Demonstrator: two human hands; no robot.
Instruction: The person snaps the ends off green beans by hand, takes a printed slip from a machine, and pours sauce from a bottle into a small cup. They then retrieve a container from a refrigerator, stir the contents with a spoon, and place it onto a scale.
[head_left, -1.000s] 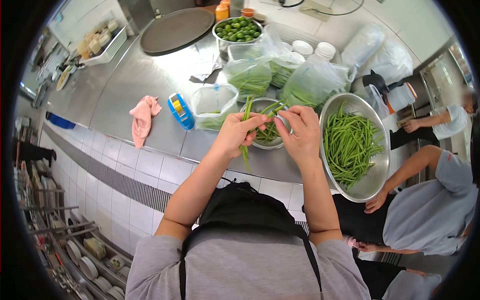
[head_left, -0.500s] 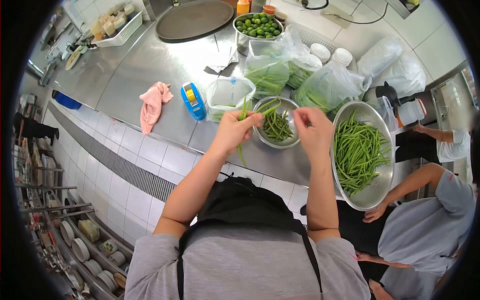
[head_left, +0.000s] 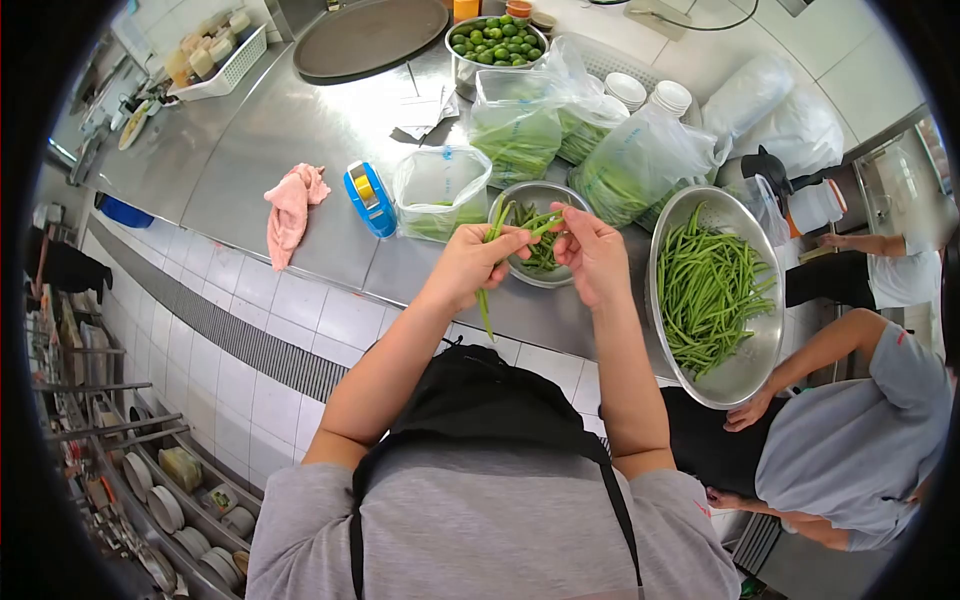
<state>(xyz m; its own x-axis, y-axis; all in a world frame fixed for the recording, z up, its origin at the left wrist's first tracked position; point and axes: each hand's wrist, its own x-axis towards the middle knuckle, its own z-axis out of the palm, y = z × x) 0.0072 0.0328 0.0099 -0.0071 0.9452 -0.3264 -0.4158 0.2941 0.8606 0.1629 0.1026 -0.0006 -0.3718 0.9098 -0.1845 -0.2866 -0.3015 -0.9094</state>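
My left hand point(head_left: 478, 265) is closed around a few long green beans point(head_left: 486, 308), whose ends stick out above and below the fist. My right hand point(head_left: 597, 255) pinches the tip of a bean that reaches across from the left fingers. Both hands are over the near side of a round metal bowl point(head_left: 543, 282), which holds bean pieces point(head_left: 540, 256) partly hidden by my fingers. Right of my hands, a large oval metal colander point(head_left: 715, 390) contains a heap of whole green beans point(head_left: 710, 300). An open plastic bag point(head_left: 440, 175) with some beans stands behind my left hand.
Behind the bowl are filled plastic bags point(head_left: 625, 175) and a pot of limes point(head_left: 497, 45). A blue tape dispenser point(head_left: 370, 198) and a pink cloth point(head_left: 295, 212) lie leftward on the steel counter point(head_left: 235, 185). A co-worker point(head_left: 850, 420) stands at the right, one hand near the colander.
My right hand has moved left from the bowl's right side to the beans in my left hand and now pinches a bean end. The camera view has shifted slightly.
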